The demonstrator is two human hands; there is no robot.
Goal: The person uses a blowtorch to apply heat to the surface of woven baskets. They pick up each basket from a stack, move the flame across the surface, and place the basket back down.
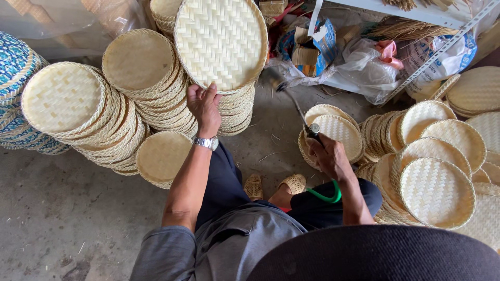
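My left hand (204, 105) grips the lower rim of a round woven bamboo tray (220, 41), holding it upright and tilted above a stack of like trays (235, 110). A metal wristwatch (207, 142) sits on that wrist. My right hand (327, 153) is closed on the handle of a thin metal wand tool (299, 111) whose tip points up toward the tray. A green hose (325, 196) curls from under that hand. Below the right hand lies a small pile of trays (336, 130).
Tall stacks of woven trays (83, 112) stand at left, with blue patterned ones (15, 67) at the far left. More trays (435, 171) spread at right. Plastic bags and boxes (338, 57) lie under a white metal rack (442, 49). The floor is concrete (67, 208).
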